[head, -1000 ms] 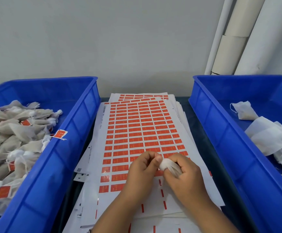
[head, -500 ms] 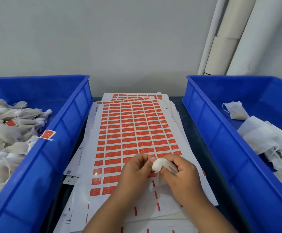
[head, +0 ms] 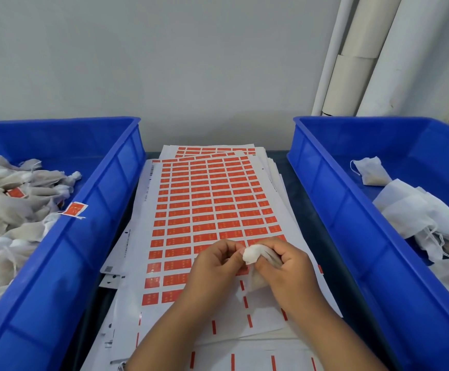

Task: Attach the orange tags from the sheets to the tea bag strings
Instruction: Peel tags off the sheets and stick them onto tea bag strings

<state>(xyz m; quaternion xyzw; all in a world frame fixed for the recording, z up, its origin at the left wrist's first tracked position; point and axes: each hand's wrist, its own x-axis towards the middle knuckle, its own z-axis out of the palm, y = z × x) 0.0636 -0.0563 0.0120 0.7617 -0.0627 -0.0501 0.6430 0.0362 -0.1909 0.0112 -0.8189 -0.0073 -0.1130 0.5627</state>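
Observation:
A stack of white sheets (head: pixel 218 199) printed with rows of orange tags lies between two blue bins. Over its near part, my right hand (head: pixel 285 271) grips a white tea bag (head: pixel 253 255) by its gathered top. My left hand (head: pixel 218 266) pinches at the bag's tip, thumb and forefinger together; the string there is too fine to see. The bag's body hangs under my right palm, mostly hidden. The sheet's lower rows have several tags gone, leaving thin orange strips.
The left blue bin (head: pixel 89 236) holds a pile of tea bags (head: pixel 12 210) with orange tags, one tag (head: pixel 74 210) draped on its rim. The right blue bin (head: pixel 352 223) holds untagged white bags (head: pixel 411 212). White pipes (head: pixel 365 54) stand against the grey wall behind.
The view has shifted slightly right, so the bins and sheets sit further left in frame. Both hands stay together on the tea bag, working at its top.

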